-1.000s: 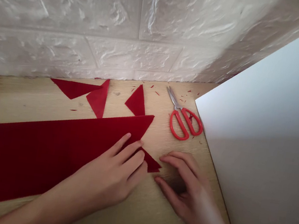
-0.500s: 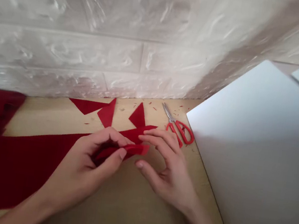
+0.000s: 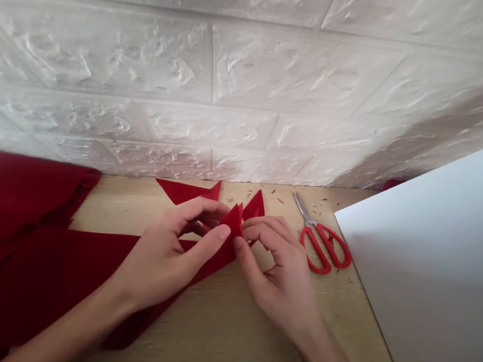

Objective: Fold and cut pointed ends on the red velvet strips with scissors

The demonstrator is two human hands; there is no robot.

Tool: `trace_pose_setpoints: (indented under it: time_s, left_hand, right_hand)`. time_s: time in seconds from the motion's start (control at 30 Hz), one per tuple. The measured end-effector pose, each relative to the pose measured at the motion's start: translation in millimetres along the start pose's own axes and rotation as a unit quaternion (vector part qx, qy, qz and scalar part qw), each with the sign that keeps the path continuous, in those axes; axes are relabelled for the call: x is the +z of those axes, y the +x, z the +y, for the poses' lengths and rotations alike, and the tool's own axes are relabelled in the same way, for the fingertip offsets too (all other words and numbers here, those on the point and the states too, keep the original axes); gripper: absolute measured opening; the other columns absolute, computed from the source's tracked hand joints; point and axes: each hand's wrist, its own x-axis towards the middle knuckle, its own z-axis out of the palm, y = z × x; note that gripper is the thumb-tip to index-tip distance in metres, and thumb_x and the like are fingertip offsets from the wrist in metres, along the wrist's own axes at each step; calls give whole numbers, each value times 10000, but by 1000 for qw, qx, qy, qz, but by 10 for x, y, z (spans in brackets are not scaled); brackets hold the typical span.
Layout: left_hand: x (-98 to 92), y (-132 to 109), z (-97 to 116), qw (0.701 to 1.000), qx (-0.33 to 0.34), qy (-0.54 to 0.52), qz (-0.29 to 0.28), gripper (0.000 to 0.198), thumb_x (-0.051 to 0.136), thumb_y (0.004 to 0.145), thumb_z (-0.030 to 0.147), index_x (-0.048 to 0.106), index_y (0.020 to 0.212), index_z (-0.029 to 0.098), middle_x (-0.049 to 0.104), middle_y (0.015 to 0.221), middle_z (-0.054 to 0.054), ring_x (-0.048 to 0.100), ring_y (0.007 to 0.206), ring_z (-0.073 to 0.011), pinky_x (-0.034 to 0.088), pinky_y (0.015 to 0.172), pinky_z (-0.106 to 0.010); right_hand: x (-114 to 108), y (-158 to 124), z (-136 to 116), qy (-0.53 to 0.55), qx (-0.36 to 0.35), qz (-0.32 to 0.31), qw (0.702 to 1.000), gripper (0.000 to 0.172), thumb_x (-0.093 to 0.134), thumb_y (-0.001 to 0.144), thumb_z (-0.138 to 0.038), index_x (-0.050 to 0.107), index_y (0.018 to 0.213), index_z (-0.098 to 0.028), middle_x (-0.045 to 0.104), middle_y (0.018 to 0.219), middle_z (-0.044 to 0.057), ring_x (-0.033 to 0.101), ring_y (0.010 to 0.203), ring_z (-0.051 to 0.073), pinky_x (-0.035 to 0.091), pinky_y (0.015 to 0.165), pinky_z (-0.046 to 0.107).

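Between my two hands a small piece of red fabric (image 3: 230,234) stands with its pointed, layered tips upward. My left hand (image 3: 178,250) pinches it between thumb and fingers. On its right side my right hand (image 3: 279,264) grips the edge with thumb and fingertips. Below and to the left lies a long strip of dark red fabric (image 3: 77,266), partly hidden by my left hand and forearm. Cut red scraps (image 3: 186,191) lie behind my hands, near the wall. Red-handled scissors (image 3: 320,243) rest on the table to the right of my right hand, blades toward the wall.
A folded heap of red fabric (image 3: 19,192) sits at the left. A large white board (image 3: 434,280) covers the right side. The textured white brick-pattern wall (image 3: 256,75) closes off the back of the wooden table (image 3: 220,334). Tiny red clippings lie around the scissors.
My right hand was apart with fingers spread; now it grips the small fabric piece. That piece has turned from lying sideways to pointing up. The view has shifted left.
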Motion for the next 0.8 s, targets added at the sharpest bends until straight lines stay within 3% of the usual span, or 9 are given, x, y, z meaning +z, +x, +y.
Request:
trace_pose_setpoints:
  time_s: [0.23,0.57,0.8]
  left_hand:
    - [56,150,-34,999,27,27,30,149,664,925,377,712,919,236,706,790,36,628,667,-88,495,568,-167]
    - [157,50,-57,999,24,25,-15,187,641,944,353,676,816,221,644,725,49,588,643,-74,493,607,-170]
    - [155,40,-82,1000,4,23,-12,183,635,941,382,715,1005,231,739,975,-11,691,838,-140,573,689,-223]
  right_hand:
    - [-32,-43,58,-10,-1,10,1000,88,617,943,-165,634,867,-206,689,834,14,623,840,163,511,770,303]
    - [7,-103,16,-21,28,61,998,94,632,955,-193,645,866,-220,743,816,-32,645,764,139,460,755,320]
    - [-2,-114,15,-16,34,46,998,106,626,948,-178,654,856,-224,722,770,-39,626,714,131,465,739,319]
